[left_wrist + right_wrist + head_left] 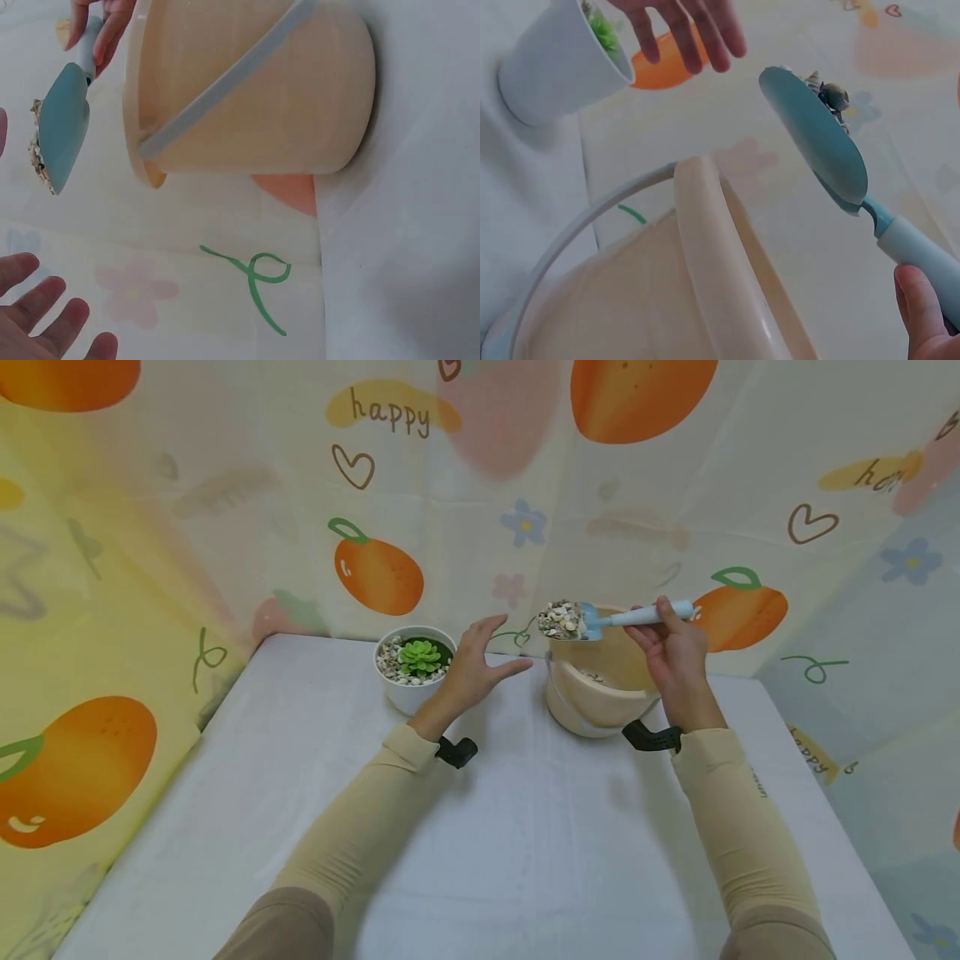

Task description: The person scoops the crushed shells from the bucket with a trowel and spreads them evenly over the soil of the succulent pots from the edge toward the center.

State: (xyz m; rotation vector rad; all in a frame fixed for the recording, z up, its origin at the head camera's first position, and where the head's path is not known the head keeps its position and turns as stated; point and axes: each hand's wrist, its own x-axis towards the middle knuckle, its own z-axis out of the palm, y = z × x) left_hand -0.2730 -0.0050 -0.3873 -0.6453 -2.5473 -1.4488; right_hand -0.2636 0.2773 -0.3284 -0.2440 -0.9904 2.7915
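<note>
My right hand grips the pale handle of a small blue trowel, held level above a bucket's rim. Mixed pebbles are heaped on its blade. Below it stands the beige bucket, with a grey carrying handle hanging at its side; a few pebbles show inside. My left hand is raised with fingers spread and holds nothing. It is between the bucket and a white pot, partly in front of the pot. In that pot a green succulent is surrounded partly by pebbles, with a dark bare patch behind it.
A white cloth covers the table. Close behind the pot and bucket rises a printed curtain with oranges and flowers, which also runs along both sides. A black wrist camera sits on the left wrist, another on the right.
</note>
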